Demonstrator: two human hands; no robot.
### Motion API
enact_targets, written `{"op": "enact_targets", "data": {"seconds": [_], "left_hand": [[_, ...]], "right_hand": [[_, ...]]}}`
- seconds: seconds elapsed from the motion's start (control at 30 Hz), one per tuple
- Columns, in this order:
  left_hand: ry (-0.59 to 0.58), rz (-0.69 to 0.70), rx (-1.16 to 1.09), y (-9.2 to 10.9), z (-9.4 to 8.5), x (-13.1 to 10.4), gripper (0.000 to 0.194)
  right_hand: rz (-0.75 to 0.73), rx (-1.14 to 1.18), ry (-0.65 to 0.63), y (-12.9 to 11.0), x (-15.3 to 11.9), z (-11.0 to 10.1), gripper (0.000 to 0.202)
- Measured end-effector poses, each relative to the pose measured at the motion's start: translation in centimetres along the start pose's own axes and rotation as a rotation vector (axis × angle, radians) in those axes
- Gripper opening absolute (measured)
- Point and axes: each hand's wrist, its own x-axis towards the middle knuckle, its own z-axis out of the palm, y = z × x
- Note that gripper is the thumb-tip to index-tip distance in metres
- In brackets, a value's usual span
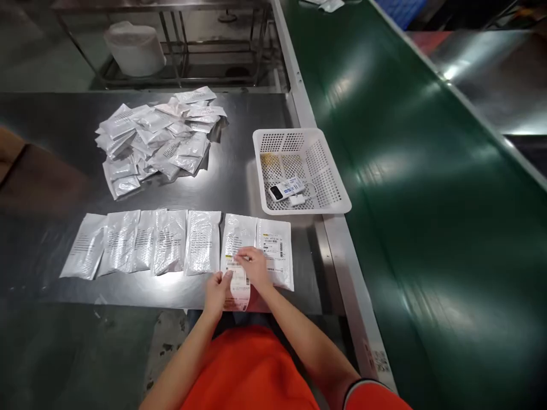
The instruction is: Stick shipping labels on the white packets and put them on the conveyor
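Note:
A printed shipping label (239,287) lies over the lower part of a white padded mailer (241,229) and hangs past its lower edge toward me. My left hand (217,291) pinches the label's left side between thumb and finger. At its upper end, my right hand (255,267) is closed on the label. To the right lies a mailer (277,270) bearing a label with barcodes. A row of several mailers with only printed text, such as one mailer (203,242), stretches to the left along the table's near edge.
Behind the row, a loose heap of mailers (156,134) covers part of the steel table (239,171). A white perforated basket (301,210) holds a small white device with a cable. The green conveyor belt (410,199) runs along the right, behind a metal rail (350,285).

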Motion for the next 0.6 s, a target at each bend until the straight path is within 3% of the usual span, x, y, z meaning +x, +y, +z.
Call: {"op": "enact_targets", "data": {"seconds": [0.1,0.2,0.27,0.37,0.47,0.6], "left_hand": [[0.044,-0.069,-0.022,-2.7,-0.2,-0.7,0.051],[0.055,-0.157,-0.026,-5.2,-1.5,-2.8,0.058],[0.035,-0.197,-0.018,-6.7,-2.7,-4.9,0.059],[-0.130,-0.221,0.046,-8.2,-4.9,-8.4,0.053],[-0.162,-0.131,0.163,-7.9,-6.8,-10.6,0.051],[-0.053,0.083,0.331,-4.2,-8.3,-10.3,0.044]], "right_hand": [[0.013,-0.146,0.164,1.6,4.9,0.8,0.017],[-0.012,-0.304,0.217,3.1,8.1,1.7,0.021],[-0.060,-0.412,0.230,3.8,8.8,2.2,0.027],[-0.095,-0.536,0.234,4.2,8.1,2.8,0.036],[-0.133,-0.700,0.162,4.1,6.3,3.5,0.054],[-0.360,-0.881,-0.141,4.2,3.8,4.6,0.063]]}}
